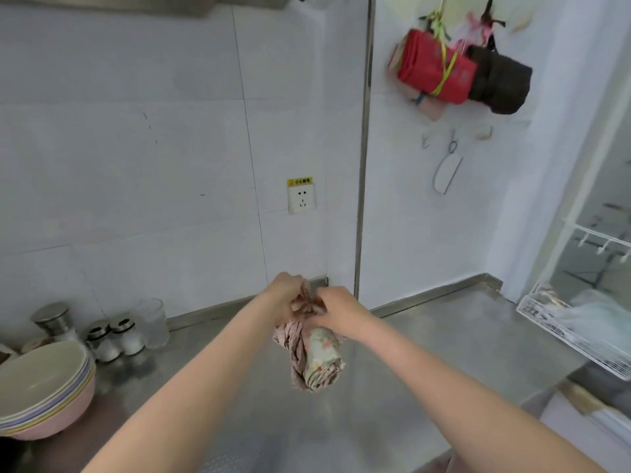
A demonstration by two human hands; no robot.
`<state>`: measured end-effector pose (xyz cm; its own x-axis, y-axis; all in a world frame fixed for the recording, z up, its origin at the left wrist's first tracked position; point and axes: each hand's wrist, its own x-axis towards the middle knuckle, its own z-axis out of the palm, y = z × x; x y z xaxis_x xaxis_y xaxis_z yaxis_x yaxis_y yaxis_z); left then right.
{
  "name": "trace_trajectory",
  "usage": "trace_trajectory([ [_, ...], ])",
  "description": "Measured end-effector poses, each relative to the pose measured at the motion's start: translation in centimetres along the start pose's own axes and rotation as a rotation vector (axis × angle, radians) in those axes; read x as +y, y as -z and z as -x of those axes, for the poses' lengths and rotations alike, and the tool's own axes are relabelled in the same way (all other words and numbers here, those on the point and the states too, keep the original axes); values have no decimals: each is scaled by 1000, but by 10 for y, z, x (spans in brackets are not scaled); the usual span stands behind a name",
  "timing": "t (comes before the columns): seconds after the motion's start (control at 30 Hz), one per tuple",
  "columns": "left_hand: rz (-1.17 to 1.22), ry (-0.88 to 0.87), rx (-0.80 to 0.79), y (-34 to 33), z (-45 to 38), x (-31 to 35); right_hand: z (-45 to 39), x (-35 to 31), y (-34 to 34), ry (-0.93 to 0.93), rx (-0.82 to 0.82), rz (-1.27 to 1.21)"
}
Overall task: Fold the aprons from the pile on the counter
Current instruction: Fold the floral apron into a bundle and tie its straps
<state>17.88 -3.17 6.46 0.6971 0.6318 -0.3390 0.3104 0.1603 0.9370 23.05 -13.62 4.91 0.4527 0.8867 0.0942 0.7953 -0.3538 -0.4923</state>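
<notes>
A rolled-up floral apron bundle (316,358), pink and pale green, hangs in the air above the steel counter (426,353). My left hand (285,291) and my right hand (336,310) both grip its tied strap at the top, close together, fingers curled into the knot. The bundle dangles below them, clear of the counter. On the wall at the upper right hang two more tied bundles, a red one (432,68) and a dark brown one (496,81).
A stack of pastel bowls (44,390) sits at the counter's left edge, with several lidded jars (112,337) and a glass (152,322) behind it. A white wire rack (573,331) stands at the right. A wall socket (302,199) is straight ahead.
</notes>
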Motion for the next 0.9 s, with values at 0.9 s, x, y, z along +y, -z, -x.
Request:
trace_trajectory([
  [0.9,-1586,-980,450,-269,-40,93,10,244,216,-395,43,-1143],
])
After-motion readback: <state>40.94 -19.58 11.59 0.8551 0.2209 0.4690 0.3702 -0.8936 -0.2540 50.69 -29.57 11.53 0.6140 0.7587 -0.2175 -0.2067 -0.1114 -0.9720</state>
